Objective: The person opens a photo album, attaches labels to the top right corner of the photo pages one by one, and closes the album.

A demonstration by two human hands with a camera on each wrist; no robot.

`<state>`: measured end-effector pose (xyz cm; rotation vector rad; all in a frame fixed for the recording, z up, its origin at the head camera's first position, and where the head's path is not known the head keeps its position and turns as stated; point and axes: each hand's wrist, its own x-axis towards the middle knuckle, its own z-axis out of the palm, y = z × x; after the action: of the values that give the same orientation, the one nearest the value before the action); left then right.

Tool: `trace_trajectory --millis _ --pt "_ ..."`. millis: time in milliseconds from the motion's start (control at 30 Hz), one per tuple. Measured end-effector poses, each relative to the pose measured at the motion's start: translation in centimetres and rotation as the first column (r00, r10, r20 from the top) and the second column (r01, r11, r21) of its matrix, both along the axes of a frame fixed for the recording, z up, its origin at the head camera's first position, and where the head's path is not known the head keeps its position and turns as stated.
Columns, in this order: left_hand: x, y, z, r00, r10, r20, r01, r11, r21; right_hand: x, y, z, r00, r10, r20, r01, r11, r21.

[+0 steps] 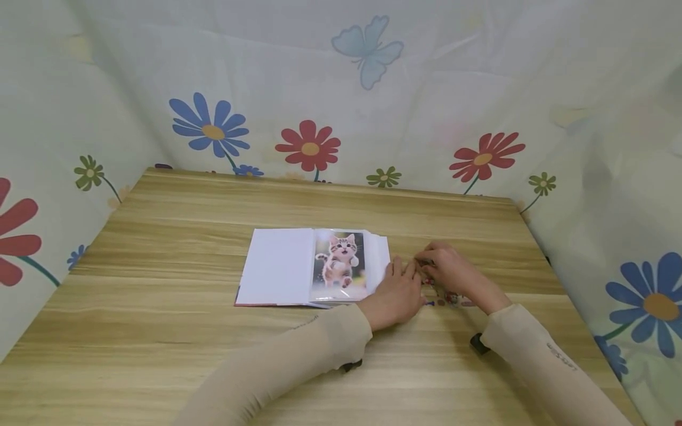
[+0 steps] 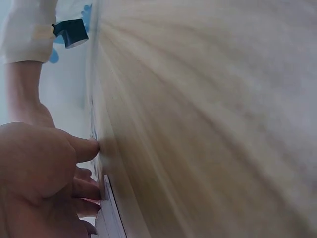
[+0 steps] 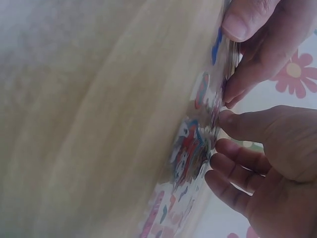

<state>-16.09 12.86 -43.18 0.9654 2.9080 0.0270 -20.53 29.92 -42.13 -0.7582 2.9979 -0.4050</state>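
Note:
A clear sheet of colourful stickers [image 1: 453,299] lies on the wooden table, partly covered by both hands. My left hand [image 1: 396,296] rests on the sheet's left part with its fingers stretched forward, beside the photo album. At the sheet's far side, my right hand [image 1: 450,269] touches it with bent fingers. In the right wrist view the right thumb [image 3: 237,124] and forefinger come close together at the sticker sheet [image 3: 185,153]; whether they pinch a sticker is not visible. The open photo album [image 1: 274,266] shows a kitten picture [image 1: 341,263] on its right page.
The wooden table [image 1: 160,343] meets flowered curtains [image 1: 256,59] at the back and sides. A blank white inside cover forms the album's left half. Dark wrist devices [image 1: 479,343] sit under the beige sleeves [image 1: 538,349].

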Motion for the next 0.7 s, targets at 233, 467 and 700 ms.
trace_trajectory --millis 233,467,700 --pt "-0.02 -0.04 -0.04 1.000 0.002 0.013 -0.002 1.000 0.006 0.19 -0.04 -0.04 0.999 -0.031 0.012 0.031 0.999 -0.010" --pt "0.18 -0.16 0.04 1.000 -0.002 0.012 0.002 1.000 -0.022 0.15 -0.01 -0.22 0.999 -0.046 -0.005 0.046 0.999 -0.014" --pt "0.13 0.01 0.10 0.999 0.000 0.040 0.002 1.000 -0.031 -0.02 0.10 -0.59 0.996 -0.064 -0.054 0.062 0.997 -0.047"
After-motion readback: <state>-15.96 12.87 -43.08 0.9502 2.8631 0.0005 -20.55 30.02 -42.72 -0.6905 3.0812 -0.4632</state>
